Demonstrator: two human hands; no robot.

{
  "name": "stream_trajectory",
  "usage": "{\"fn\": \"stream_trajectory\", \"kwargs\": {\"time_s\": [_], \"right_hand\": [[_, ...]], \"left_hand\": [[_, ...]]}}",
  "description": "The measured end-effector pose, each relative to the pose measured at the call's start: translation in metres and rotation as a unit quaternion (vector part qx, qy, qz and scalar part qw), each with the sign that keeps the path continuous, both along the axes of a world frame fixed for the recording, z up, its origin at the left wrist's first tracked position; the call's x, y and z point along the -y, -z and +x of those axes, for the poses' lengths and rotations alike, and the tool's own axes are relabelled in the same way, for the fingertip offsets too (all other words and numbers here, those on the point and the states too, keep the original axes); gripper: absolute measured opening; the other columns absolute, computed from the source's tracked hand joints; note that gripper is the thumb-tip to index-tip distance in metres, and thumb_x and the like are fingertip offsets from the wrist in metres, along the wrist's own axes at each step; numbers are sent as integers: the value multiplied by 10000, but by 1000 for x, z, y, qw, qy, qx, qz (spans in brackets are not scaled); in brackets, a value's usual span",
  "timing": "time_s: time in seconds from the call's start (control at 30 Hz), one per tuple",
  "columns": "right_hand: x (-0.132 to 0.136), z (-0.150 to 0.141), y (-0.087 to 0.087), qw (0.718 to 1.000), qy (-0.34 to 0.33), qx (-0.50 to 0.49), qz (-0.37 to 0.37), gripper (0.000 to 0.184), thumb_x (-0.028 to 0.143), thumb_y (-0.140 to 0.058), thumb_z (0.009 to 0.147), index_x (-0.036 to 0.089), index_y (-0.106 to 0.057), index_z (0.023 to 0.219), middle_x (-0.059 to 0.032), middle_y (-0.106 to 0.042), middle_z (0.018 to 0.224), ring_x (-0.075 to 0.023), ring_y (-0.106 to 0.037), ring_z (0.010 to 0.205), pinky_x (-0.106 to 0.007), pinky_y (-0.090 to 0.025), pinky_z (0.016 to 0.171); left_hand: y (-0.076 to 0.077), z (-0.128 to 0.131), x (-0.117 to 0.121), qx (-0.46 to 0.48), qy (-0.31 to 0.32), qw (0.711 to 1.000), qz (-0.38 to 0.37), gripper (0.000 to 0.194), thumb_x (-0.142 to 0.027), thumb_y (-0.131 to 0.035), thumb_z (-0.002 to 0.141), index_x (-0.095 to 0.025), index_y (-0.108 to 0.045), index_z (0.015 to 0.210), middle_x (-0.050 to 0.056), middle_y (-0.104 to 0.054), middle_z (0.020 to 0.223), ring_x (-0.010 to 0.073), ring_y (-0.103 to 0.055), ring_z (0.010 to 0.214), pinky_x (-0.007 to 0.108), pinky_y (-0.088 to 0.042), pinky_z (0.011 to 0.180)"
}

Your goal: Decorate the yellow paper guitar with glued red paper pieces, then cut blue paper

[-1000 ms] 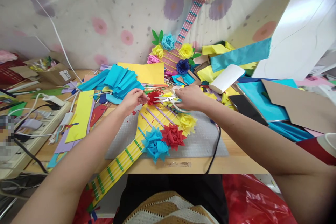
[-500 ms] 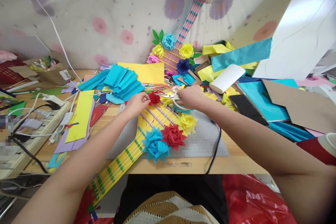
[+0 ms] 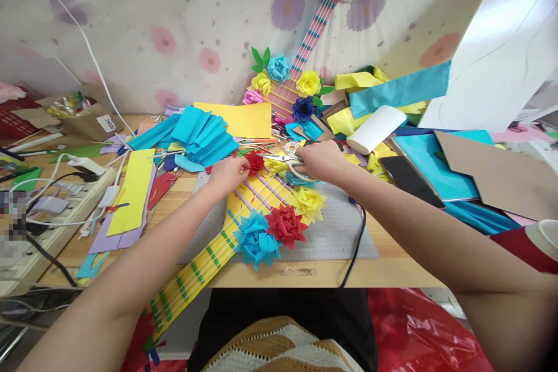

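A yellow paper guitar (image 3: 204, 258) lies across the desk with blue (image 3: 256, 238), red (image 3: 286, 224) and yellow (image 3: 310, 200) paper flowers on its body. My left hand (image 3: 227, 174) pinches a small red paper flower (image 3: 255, 163) at the guitar's far edge. My right hand (image 3: 317, 161) is closed on the handles of white scissors (image 3: 285, 158), whose blades point left toward the red flower.
A second, pink paper guitar (image 3: 300, 58) with flowers leans on the wall. Blue folded paper (image 3: 200, 136), yellow sheets (image 3: 133, 189), a white roll (image 3: 375, 128), a phone (image 3: 407, 174) and a power strip (image 3: 52, 209) crowd the desk. A black cable (image 3: 356, 244) hangs off the front edge.
My left hand has slid slightly right and down with the red flower. The scissors' blades have drawn closer together near it. The camera shifted slightly.
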State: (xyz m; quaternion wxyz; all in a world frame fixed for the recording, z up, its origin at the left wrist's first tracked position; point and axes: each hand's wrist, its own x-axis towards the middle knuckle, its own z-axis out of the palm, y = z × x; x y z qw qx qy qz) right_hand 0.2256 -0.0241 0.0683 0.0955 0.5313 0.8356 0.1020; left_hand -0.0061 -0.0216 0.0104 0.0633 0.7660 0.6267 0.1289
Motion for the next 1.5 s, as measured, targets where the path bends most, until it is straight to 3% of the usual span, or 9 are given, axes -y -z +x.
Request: {"fn": "stream_trajectory", "kwargs": {"time_s": [0.23,0.4,0.5,0.63,0.73,0.9,1.07,1.27,1.5], "right_hand": [[1,2,0,1000,-8,-2,6,405,492,-403,815,165,-627,896,-139,-684,873,-260,-625,806,-290,-329,561],[2,-1,1,1000,-18,-6,11,416,522,-404,803,171,-618,870,-116,-687,868,-248,-627,778,-278,-303,523],[2,-3,1,1000,-22,-8,6,432,541,-405,797,170,-607,889,-114,-687,886,-240,-625,777,-274,-292,512],[2,0,-1,1000,-16,-8,12,428,542,-416,792,171,-595,908,-116,-682,890,-242,-622,783,-268,-285,513],[1,8,-5,999,8,-13,33,411,520,-401,809,172,-590,921,-116,-676,880,-245,-618,789,-269,-290,531],[-1,34,-9,993,86,-45,69,427,519,-353,834,178,-582,952,-107,-673,887,-228,-604,774,-280,-303,557],[6,59,-3,985,150,-59,53,427,522,-354,827,184,-588,947,-106,-673,899,-236,-606,774,-284,-309,557],[25,67,11,978,183,-99,2,476,543,-297,855,166,-585,886,-125,-666,870,-262,-615,812,-296,-323,555],[29,68,15,964,188,-184,37,525,621,-278,833,182,-565,855,-110,-664,844,-256,-612,775,-282,-310,537]], "left_hand": [[-6,-6,4,66,-17,998,12,161,-323,-558,724,-220,-671,774,24,-590,625,181,-529,602,263,-274,528],[-6,-16,1,220,-12,975,16,140,-316,-578,687,-191,-634,717,-31,-435,494,125,-434,509,253,-271,513],[-7,-20,-1,386,-21,922,-28,165,-332,-618,647,-175,-589,688,-35,-473,523,102,-436,498,238,-328,511],[-14,-29,-2,582,-41,809,-77,227,-323,-681,589,-167,-552,690,4,-615,699,127,-586,674,253,-464,630],[-22,-40,-1,621,-50,778,-81,222,-274,-701,576,-152,-539,667,25,-649,798,144,-632,780,287,-501,724],[-29,-59,-1,599,-103,789,-87,233,-138,-690,544,-145,-486,655,47,-672,732,148,-653,689,281,-520,646],[-28,-67,4,545,-131,818,-124,226,-177,-719,508,-142,-573,677,57,-686,705,166,-656,657,261,-513,572],[-24,-61,13,523,-123,828,-159,244,-260,-776,471,-133,-689,660,94,-698,699,173,-641,628,288,-529,601],[-21,-42,15,483,-124,851,-166,315,-288,-829,378,-127,-677,602,73,-669,575,176,-611,524,297,-506,505]]}}
